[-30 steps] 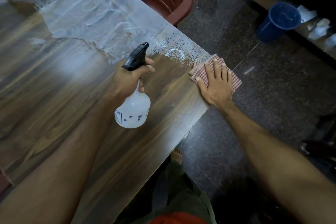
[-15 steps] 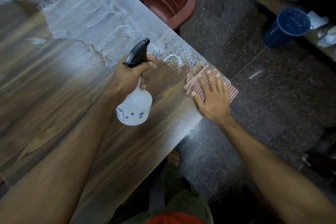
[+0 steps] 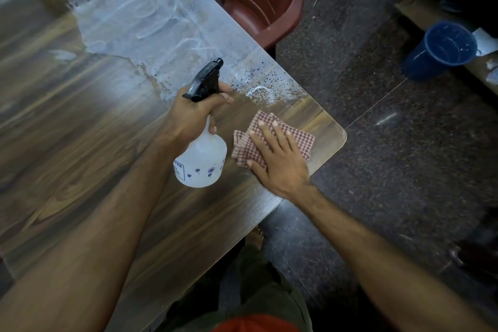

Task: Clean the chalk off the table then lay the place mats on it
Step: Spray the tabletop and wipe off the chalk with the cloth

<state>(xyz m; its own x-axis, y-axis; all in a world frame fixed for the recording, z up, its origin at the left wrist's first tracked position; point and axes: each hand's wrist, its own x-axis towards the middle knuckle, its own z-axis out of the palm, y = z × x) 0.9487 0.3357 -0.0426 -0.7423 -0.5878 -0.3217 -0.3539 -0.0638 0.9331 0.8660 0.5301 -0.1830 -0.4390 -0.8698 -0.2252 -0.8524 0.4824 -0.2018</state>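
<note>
Flat right hand on checked cloth, glossy wood-grain table

Dim; glare on table; edges warped

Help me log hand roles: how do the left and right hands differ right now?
The left hand curls round the spray bottle neck, holding it above the table; the right hand lies flat, straight fingers pressing the checked cloth onto it. Both work near the table's corner.
</note>
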